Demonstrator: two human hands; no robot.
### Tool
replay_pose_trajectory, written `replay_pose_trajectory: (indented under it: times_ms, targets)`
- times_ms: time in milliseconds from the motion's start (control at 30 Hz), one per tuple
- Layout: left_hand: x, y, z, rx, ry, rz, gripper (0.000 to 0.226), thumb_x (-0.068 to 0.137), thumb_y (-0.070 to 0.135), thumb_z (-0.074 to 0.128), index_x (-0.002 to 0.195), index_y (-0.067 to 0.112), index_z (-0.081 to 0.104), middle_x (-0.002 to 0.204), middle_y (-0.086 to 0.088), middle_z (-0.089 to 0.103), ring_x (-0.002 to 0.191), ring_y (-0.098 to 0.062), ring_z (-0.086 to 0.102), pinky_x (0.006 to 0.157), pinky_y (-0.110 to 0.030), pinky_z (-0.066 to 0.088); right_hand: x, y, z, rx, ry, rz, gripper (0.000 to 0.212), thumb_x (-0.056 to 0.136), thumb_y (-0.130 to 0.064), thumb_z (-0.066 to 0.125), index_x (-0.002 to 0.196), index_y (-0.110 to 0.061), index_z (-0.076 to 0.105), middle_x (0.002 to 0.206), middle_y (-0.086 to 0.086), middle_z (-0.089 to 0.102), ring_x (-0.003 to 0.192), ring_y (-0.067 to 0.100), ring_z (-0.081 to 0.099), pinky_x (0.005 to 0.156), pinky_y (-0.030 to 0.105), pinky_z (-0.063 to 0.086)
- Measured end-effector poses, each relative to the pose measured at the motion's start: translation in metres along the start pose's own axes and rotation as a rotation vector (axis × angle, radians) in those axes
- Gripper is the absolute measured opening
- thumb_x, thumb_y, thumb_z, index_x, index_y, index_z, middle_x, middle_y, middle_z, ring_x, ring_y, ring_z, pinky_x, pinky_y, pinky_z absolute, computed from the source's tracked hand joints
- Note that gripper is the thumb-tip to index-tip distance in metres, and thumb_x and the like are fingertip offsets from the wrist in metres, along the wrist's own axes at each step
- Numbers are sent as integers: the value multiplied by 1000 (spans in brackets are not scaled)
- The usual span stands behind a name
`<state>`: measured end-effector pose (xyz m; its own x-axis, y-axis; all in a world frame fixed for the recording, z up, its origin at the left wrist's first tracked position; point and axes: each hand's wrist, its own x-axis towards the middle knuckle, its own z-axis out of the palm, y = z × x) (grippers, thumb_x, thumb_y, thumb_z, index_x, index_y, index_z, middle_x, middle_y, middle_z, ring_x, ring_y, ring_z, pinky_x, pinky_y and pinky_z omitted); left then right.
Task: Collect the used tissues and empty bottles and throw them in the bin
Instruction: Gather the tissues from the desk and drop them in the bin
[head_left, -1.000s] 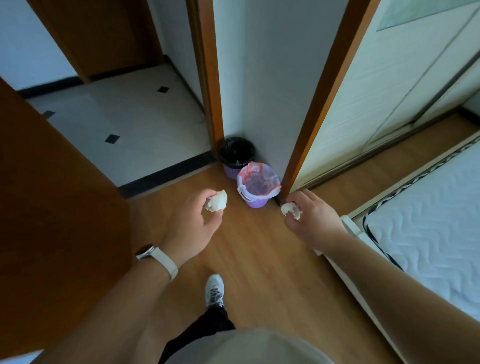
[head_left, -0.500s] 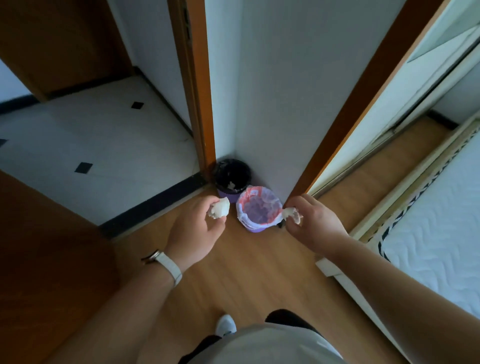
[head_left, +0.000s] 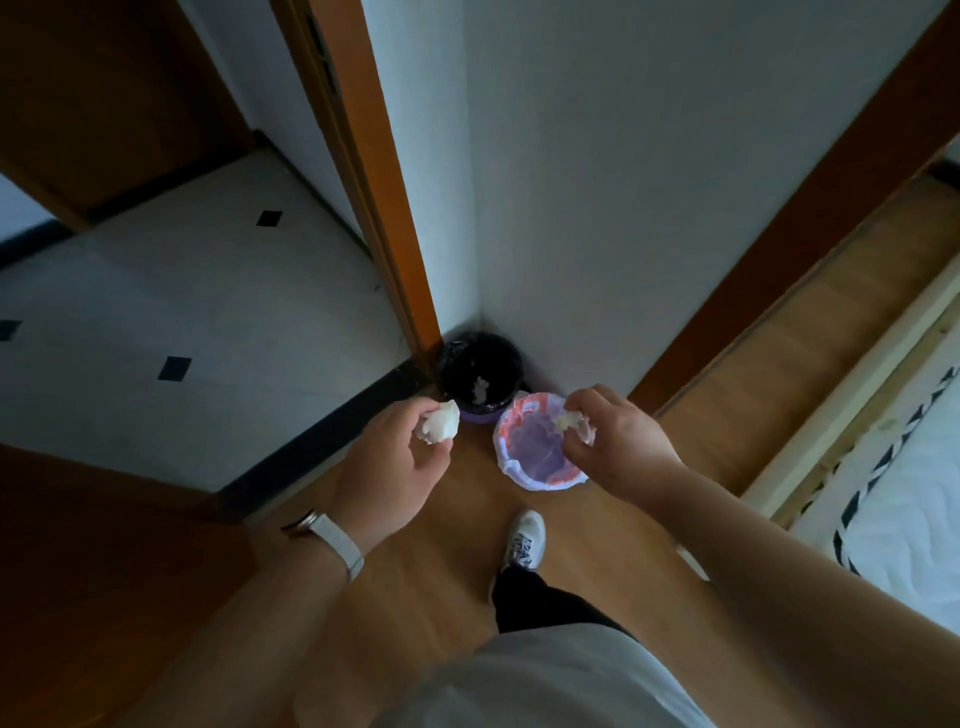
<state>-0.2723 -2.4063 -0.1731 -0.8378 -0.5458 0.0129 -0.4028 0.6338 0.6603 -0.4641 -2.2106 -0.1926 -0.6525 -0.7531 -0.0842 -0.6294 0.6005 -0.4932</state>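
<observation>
Right hand pinches a tissue above the bin.

Two small bins stand on the wood floor in the corner of the wall, right beside each other. The black bin has a dark bag, and a white scrap lies at its bottom. The purple bin has a pink and white bag folded over its rim. The left hand pinches a crumpled white tissue near the black bin. The right hand pinches a smaller tissue right over the purple bin's open top.
</observation>
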Motion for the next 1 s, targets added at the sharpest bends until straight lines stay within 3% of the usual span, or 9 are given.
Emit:
replay_pose_trajectory:
  times_ms: [200, 400, 633, 900, 1000]
  targets:
    - [86, 9, 1, 55, -39, -67, 41, 87, 27, 69, 125, 23, 56, 116, 12, 59, 102, -5, 55, 86, -24, 51, 92, 19, -5, 64, -63, 47, 28, 85, -33, 60, 113, -28, 57, 111, -3, 59, 88, 27, 62, 70, 30, 46]
    - [144, 15, 13, 39, -68, -83, 42, 88, 25, 68, 127, 21, 55, 116, 11, 59, 105, -6, 56, 90, -25, 50, 160, 35, -17, 111, -26, -8, 27, 83, -27, 62, 109, -23, 60, 111, 0, 60, 91, 28, 61, 72, 32, 47]
    - [204, 5, 10, 95, -122, -73, 38, 88, 23, 67, 124, 19, 57, 107, 12, 57, 94, -3, 54, 78, -15, 46, 194, 45, -16, 138, -5, 27, 23, 85, -27, 62, 108, -22, 60, 109, -1, 59, 86, 25, 60, 67, 27, 42]
    - [265, -36, 16, 61, -223, 11, 37, 87, 21, 68, 122, 18, 58, 107, 7, 61, 96, -9, 58, 78, -23, 51, 226, 41, 8, 120, -29, 167, 27, 84, -26, 62, 111, -22, 59, 111, 0, 59, 89, 24, 59, 67, 27, 38]
    - [293, -61, 15, 61, -295, 30, 35, 87, 22, 67, 121, 20, 58, 106, 9, 61, 93, -6, 57, 75, -11, 43, 244, 33, 21, 106, -26, 245, 27, 85, -26, 61, 112, -22, 59, 112, 0, 59, 90, 25, 59, 69, 28, 40]
